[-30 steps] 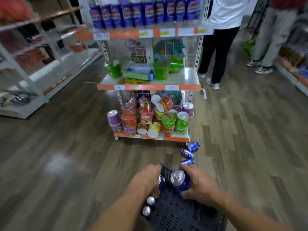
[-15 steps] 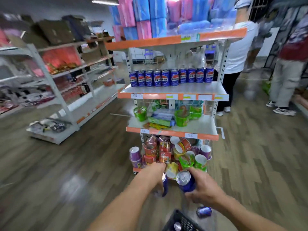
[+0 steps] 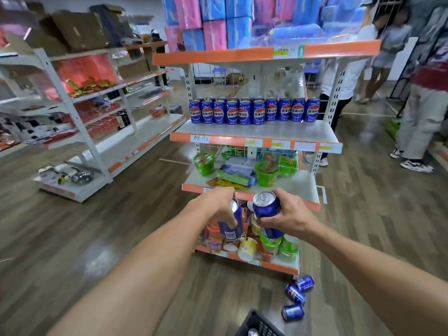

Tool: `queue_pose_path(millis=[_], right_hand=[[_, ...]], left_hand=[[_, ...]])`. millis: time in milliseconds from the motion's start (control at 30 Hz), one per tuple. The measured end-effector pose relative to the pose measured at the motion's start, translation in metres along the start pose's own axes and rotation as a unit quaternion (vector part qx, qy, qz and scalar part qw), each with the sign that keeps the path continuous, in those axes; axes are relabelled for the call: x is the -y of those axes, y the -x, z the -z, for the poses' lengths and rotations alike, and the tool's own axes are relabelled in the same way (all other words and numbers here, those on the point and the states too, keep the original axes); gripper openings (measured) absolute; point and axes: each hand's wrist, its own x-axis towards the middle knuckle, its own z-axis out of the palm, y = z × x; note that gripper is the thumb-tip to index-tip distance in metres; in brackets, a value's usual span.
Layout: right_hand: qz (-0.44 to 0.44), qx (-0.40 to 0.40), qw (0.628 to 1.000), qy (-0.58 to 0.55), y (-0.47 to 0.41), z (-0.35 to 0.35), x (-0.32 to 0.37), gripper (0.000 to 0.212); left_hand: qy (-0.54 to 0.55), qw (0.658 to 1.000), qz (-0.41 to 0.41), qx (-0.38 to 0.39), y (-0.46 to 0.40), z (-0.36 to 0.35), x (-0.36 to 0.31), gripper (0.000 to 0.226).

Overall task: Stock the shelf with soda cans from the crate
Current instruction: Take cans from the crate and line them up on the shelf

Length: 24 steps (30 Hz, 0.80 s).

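My left hand [image 3: 215, 204] grips a blue soda can [image 3: 234, 223] from above, its body hanging down. My right hand [image 3: 288, 214] holds another blue can [image 3: 265, 204] tilted, silver top facing me; a second can seems to sit under it in the same hand. Both hands are raised in front of the lower shelves. The can shelf [image 3: 257, 132] higher up carries a row of several blue cans [image 3: 252, 111] at its back, with bare space in front. The dark crate [image 3: 257, 323] shows only a corner at the bottom edge.
Three loose cans [image 3: 297, 297] lie on the wood floor by the shelf's right foot. Green cups and packets fill the shelf below [image 3: 300, 185], noodle cups the bottom one. White racking [image 3: 80, 132] stands to the left. People [image 3: 421, 117] stand behind right.
Both hands lifted their cans out of the crate and rose toward the shelf. My view tilted up, so the crate dropped to the bottom edge and the can shelf came into sight.
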Motion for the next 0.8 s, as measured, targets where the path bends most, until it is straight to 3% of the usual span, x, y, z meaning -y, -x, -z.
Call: queue_pose_path(millis=[800], right_hand=[[-0.116,-0.185,0.972,-0.086,-0.277,0.011,0.074,0.06]], left_hand=[[-0.035,0.975,-0.209,-0.071,-0.255,0.232,0.095,0.063]])
